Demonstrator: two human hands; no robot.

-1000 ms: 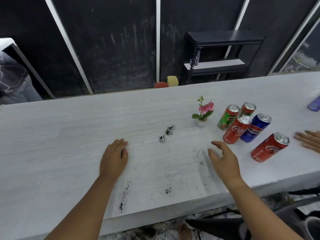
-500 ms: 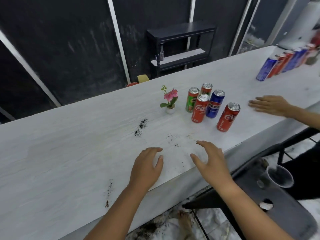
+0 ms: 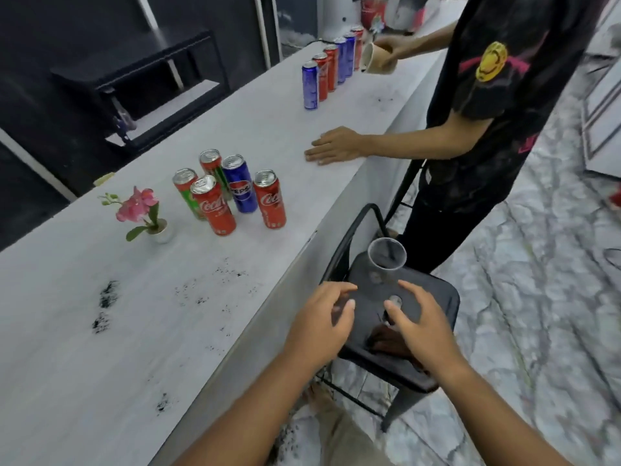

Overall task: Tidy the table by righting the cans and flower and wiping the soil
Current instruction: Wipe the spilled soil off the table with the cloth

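Several cans (image 3: 215, 205) stand upright in a cluster on the white table (image 3: 100, 364), among them a blue Pepsi can (image 3: 239, 188). A pink flower in a small white pot (image 3: 158, 228) stands upright left of them. Black soil (image 3: 107, 297) is scattered across the table in front. My left hand (image 3: 319, 326) and my right hand (image 3: 416, 322) hover off the table's edge, above a black chair seat (image 3: 433, 297), fingers spread and holding nothing. A clear plastic cup (image 3: 385, 260) stands on the seat just beyond my hands.
Another person in a black shirt (image 3: 487, 112) stands at the table's right side, one hand flat (image 3: 332, 146) on the top, the other holding a cup (image 3: 379, 58). A second row of cans (image 3: 331, 70) stands farther along. A black shelf (image 3: 141, 85) is behind the table.
My view has swung right. Both my hands have left the tabletop and now hover over the chair seat near the clear cup.
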